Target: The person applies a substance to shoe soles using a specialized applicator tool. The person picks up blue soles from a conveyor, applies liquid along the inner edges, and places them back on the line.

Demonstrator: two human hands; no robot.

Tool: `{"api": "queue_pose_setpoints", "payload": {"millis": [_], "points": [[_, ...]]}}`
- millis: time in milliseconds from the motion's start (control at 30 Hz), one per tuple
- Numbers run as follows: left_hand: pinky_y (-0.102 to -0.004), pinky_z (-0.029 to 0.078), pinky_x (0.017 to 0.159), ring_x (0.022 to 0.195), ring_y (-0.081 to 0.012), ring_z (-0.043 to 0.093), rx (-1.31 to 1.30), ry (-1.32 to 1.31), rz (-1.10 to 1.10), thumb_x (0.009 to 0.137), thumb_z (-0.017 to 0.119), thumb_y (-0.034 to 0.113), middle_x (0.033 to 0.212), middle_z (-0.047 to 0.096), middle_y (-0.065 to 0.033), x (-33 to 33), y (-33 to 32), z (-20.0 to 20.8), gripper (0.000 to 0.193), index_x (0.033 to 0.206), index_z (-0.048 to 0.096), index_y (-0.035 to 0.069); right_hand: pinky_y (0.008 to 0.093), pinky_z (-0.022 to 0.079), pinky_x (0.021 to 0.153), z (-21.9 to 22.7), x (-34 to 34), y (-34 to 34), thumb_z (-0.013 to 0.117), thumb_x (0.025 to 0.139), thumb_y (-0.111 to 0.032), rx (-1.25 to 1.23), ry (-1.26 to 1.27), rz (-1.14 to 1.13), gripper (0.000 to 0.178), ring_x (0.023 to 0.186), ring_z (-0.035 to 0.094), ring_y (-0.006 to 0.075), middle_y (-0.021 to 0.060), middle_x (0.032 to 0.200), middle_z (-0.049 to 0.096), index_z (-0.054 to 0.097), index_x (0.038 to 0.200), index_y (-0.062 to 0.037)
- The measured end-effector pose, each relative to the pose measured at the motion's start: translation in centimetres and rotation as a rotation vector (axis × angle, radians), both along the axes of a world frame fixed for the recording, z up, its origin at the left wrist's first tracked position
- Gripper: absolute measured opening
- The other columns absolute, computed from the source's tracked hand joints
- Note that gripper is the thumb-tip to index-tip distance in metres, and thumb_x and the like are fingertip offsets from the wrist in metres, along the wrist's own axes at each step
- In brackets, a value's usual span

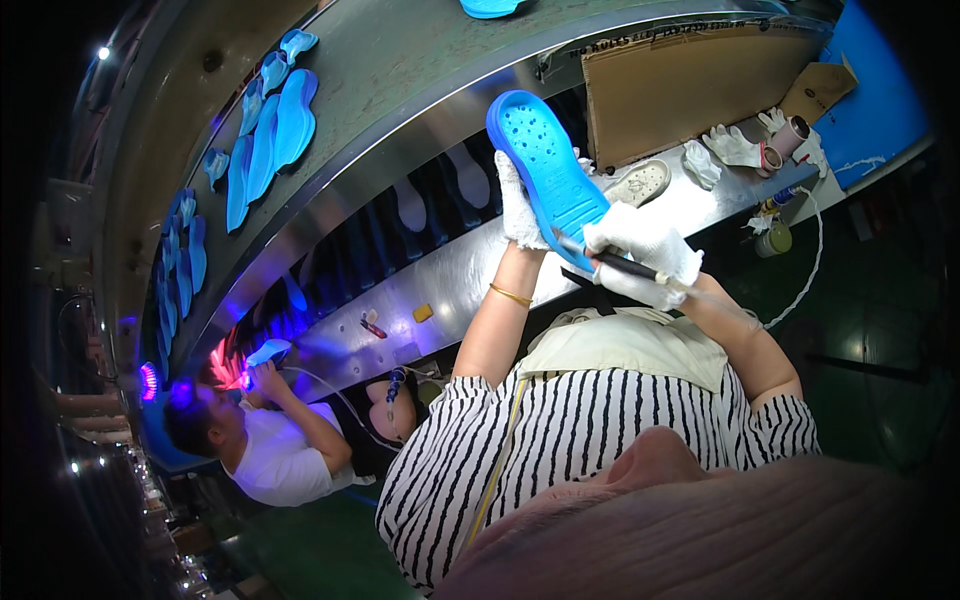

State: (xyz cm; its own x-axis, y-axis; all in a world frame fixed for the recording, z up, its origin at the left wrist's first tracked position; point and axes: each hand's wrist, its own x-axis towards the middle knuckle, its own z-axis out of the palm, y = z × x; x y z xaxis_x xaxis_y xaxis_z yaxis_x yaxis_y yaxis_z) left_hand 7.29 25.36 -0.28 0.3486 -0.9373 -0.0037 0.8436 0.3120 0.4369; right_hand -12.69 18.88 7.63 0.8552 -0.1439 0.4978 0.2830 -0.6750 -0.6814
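Observation:
My left hand [517, 205], in a white knit glove, grips the edge of a bright blue shoe sole [550, 165], which is tilted up with its toe end away from me. Small dots speckle its toe half, and raised lines cross it nearer the heel. In my right hand [645, 245], also gloved, is a brush-like tool [628, 265] with a dark handle. Its thin tip meets the sole near the heel end. A pale hose [808, 285] trails off to the right from near my right wrist. Beyond my right hand a light beige shoe piece [638, 184] lies on the metal bench.
A belt [400, 75] ahead carries several blue soles [262, 150] at the left. Brown cardboard [690, 90] leans at the back right, near white gloves [733, 147] and a tape roll [790, 135]. A yellow block [422, 313] sits on the metal bench [350, 345]. A co-worker [290, 450] sits at left.

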Motion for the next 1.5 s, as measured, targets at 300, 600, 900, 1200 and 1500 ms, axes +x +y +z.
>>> {"api": "queue_pose_setpoints", "payload": {"millis": [300, 600, 900, 1200, 1500], "points": [[-0.0565, 0.039, 0.11, 0.132, -0.039, 0.046, -0.27, 0.092, -0.184, 0.082, 0.036, 0.087, 0.149, 0.041, -0.0222, -4.6, 1.7, 3.4, 0.111, 0.154, 0.024, 0.004, 0.026, 0.055, 0.075, -0.7, -0.7, -4.3, 0.068, 0.087, -0.001, 0.535, -0.035, -0.179, 0.013, 0.078, 0.064, 0.0091, 0.0053, 0.088, 0.068, 0.065, 0.099, -0.0001], [-0.055, 0.045, 0.106, 0.126, -0.044, 0.052, -0.198, 0.019, -0.088, 0.086, 0.038, 0.082, 0.149, 0.043, -0.0212, -3.8, -0.4, 3.5, 0.102, 0.154, 0.027, 0.006, 0.0327, 0.051, 0.075, -0.3, -0.6, -0.2, 0.07, 0.077, 0.007, 0.106, -0.141, -0.079, 0.019, 0.082, 0.062, 0.0212, 0.0088, 0.09, 0.061, 0.063, 0.092, -0.0023], [-0.0551, 0.037, 0.114, 0.14, -0.0412, 0.038, -0.207, -0.163, 0.03, 0.085, 0.048, 0.078, 0.156, 0.033, -0.0215, -3.5, 0.1, 4.6, 0.103, 0.156, 0.023, 0.008, 0.0329, 0.052, 0.072, -0.8, 0.2, 0.2, 0.07, 0.074, 0.007, 0.108, -0.207, -0.125, 0.018, 0.077, 0.064, 0.0227, 0.0099, 0.086, 0.063, 0.064, 0.087, -0.0028], [-0.0578, 0.035, 0.114, 0.137, -0.0435, 0.042, -0.282, -0.034, -0.04, 0.085, 0.052, 0.074, 0.152, 0.037, -0.0249, -2.2, 0.3, 4.9, 0.102, 0.155, 0.025, 0.005, 0.0293, 0.054, 0.076, -1.1, -0.1, -1.0, 0.069, 0.078, 0.005, 0.17, -0.127, -0.062, 0.016, 0.084, 0.065, 0.0136, 0.0068, 0.092, 0.065, 0.065, 0.092, -0.0021], [-0.0617, 0.032, 0.114, 0.137, -0.0454, 0.041, -0.326, -0.024, -0.159, 0.087, 0.053, 0.07, 0.152, 0.037, -0.0268, -0.5, 0.1, 5.6, 0.096, 0.155, 0.026, 0.008, 0.0302, 0.053, 0.076, -0.8, -0.4, -1.1, 0.068, 0.075, 0.002, 0.371, 0.08, 0.047, 0.012, 0.084, 0.064, 0.0159, 0.0063, 0.089, 0.066, 0.065, 0.085, -0.0028]]}}
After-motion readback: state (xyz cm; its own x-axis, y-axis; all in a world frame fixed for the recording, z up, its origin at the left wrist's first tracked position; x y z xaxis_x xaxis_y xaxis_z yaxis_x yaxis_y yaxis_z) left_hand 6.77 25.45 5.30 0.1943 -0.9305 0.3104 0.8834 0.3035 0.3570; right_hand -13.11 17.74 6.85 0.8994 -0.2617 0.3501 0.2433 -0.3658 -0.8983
